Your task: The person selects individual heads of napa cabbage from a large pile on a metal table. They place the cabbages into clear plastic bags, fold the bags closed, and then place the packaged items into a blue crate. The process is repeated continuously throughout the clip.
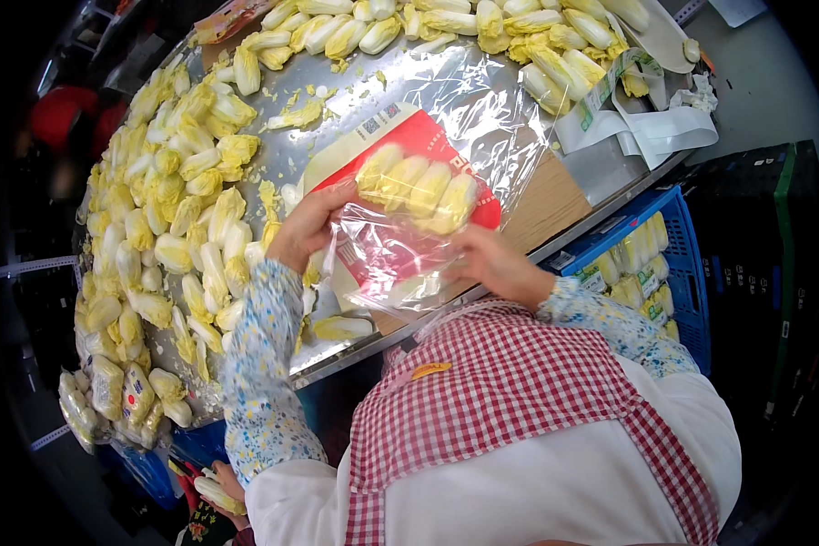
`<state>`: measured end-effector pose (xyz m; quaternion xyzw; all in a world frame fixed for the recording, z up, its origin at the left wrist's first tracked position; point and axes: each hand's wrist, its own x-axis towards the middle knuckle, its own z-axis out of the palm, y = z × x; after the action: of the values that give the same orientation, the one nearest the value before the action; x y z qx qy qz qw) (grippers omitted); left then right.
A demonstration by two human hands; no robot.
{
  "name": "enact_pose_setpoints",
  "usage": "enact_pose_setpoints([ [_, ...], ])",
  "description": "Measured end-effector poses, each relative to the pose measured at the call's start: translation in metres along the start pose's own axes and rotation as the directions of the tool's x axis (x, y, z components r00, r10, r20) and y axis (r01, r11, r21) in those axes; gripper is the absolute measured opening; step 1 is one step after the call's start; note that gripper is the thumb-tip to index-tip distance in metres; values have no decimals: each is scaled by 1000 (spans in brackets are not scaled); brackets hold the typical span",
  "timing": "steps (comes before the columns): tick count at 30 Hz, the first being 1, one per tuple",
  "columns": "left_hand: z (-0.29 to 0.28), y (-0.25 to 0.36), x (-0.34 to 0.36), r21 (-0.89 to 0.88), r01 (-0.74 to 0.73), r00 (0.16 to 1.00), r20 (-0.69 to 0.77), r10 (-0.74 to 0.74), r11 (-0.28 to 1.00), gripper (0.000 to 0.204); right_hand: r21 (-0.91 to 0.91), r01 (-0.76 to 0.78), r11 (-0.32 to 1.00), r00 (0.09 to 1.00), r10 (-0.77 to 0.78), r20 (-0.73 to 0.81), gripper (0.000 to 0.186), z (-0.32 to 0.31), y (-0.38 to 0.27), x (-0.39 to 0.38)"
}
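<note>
A clear plastic bag (382,264) holds several pale yellow cabbage heads (409,187) side by side, over a red and cream printed sheet (482,196) and a stack of clear film (455,91). My left hand (318,214) grips the bag's left side, fingers closed on it. My right hand (491,264) is at the bag's lower right; its fingertips are blurred at the plastic, so its hold is unclear. A loose head (341,328) lies below the bag near the table edge.
Piles of cabbage (182,173) cover the metal table's (309,146) left and back. A blue crate (687,291) of packed cabbage stands right, beside black crates (764,273). Packed bags (109,391) sit lower left. A co-worker's hand (227,487) holds a cabbage there. A label strip (646,127) lies back right.
</note>
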<state>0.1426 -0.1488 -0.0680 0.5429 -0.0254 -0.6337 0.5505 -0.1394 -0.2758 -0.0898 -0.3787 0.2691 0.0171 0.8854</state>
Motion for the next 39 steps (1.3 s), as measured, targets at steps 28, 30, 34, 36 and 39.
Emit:
enact_pose_setpoints([
  [28,51,-146,-122,418,-586,736,-83,672,694,18,-645,461,610,887,-338,314,10,-10,-58,-47],
  [30,48,-146,-118,492,-589,717,-49,695,642,16,-617,413,670,911,-316,265,11,-16,-53,-42],
  [34,34,-154,-102,558,-583,708,-7,706,591,12,-614,430,662,903,-327,279,18,-47,-37,-18],
  [36,31,-160,-88,409,-608,720,-77,690,680,15,-495,389,777,921,-340,191,10,-47,-34,-3],
  [39,29,-166,-57,314,-535,761,-226,609,785,16,-244,282,928,959,-275,60,13,-39,-37,19],
])
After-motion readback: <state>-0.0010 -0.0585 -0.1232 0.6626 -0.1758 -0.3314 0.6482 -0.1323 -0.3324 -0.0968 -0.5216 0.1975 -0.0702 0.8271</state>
